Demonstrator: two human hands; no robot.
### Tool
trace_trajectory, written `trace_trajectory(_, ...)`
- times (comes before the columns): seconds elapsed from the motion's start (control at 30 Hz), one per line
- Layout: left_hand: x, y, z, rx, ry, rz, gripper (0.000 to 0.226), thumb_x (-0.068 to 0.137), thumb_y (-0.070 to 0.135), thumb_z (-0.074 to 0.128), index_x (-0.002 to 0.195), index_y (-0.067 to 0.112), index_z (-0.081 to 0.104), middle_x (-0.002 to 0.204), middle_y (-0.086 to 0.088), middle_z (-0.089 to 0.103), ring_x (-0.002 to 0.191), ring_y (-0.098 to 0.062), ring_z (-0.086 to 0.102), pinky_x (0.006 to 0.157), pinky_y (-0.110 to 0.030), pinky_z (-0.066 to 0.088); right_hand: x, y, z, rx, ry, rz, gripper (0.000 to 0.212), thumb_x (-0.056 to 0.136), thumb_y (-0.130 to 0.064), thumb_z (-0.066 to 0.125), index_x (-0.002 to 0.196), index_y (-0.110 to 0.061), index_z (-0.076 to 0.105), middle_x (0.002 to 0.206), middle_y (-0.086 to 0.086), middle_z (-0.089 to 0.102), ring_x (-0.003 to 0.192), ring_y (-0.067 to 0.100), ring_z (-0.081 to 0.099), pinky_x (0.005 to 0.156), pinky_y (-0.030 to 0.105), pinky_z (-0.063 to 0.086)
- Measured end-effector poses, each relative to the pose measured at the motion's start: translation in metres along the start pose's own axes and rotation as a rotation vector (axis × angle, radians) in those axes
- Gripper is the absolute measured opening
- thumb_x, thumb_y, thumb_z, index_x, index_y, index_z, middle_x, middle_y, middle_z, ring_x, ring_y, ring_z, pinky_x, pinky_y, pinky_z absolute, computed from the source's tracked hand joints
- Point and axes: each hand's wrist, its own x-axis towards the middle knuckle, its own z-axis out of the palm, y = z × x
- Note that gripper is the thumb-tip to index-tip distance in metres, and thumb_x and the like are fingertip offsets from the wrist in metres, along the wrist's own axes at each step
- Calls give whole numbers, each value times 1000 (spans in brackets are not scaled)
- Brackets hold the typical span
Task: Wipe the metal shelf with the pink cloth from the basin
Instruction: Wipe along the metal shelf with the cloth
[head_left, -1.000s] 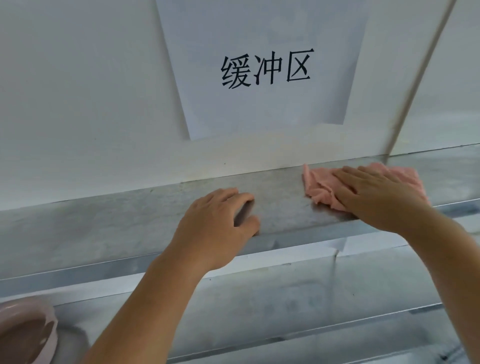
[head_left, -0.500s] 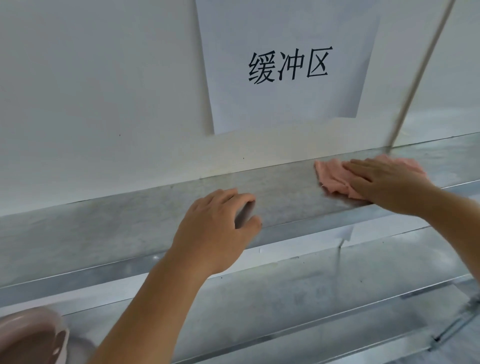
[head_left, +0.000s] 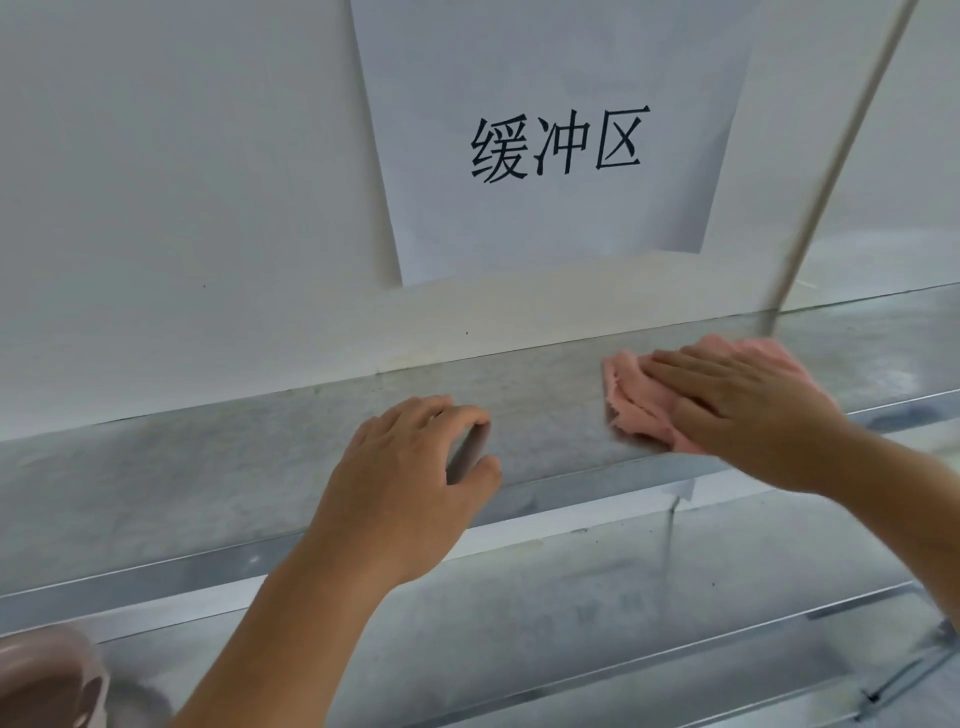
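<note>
The metal shelf (head_left: 208, 483) runs across the view below a white wall. A crumpled pink cloth (head_left: 636, 397) lies on its top surface at the right. My right hand (head_left: 743, 405) presses flat on the cloth, fingers spread and pointing left, covering most of it. My left hand (head_left: 410, 483) rests on the shelf's front edge near the middle, fingers curled onto the top, holding nothing. The pinkish basin (head_left: 47, 680) shows only partly at the bottom left corner, on a lower level.
A white paper sign (head_left: 550, 140) with black characters hangs on the wall above the shelf. A thin white upright post (head_left: 831, 171) stands at the right. A lower metal shelf (head_left: 597, 613) lies beneath, with a dark clip-like part (head_left: 883, 691) at the bottom right.
My right hand has slid the pink cloth a little along the shelf toward the left. My left hand has stayed on the shelf edge. The view has shifted slightly.
</note>
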Motion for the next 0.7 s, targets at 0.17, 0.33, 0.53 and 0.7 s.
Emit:
trace_trajectory(0.17,8,19,8,-7,-7,3,37,96,54,48,132,47,52,139,26,46,124,0,30,102,-26,28,0,0,6,34,-56,-27,90,89,-61,-25,165,-40,19,170,-17,28,156,10,24,126,39,17)
trace_trajectory(0.33,20,45,20,-1,-14,22,38,97,52,47,134,45,51,142,23,46,125,-3,28,105,-30,28,2,-2,11,70,-84,-7,84,87,-58,-11,166,-39,12,175,-13,18,160,13,14,130,46,10)
trace_trajectory(0.53,34,69,35,15,-30,34,43,96,52,47,137,43,51,142,21,48,132,-7,36,108,-33,33,-5,-7,6,98,-95,-31,94,80,-57,-17,167,-31,8,177,-5,12,163,19,7,130,51,6)
trace_trajectory(0.7,44,86,47,31,-29,20,47,95,57,44,139,42,50,145,20,47,135,-7,35,106,-32,33,-4,-6,11,187,-45,-4,87,85,-58,-9,166,-33,12,176,-6,14,162,15,8,131,49,2)
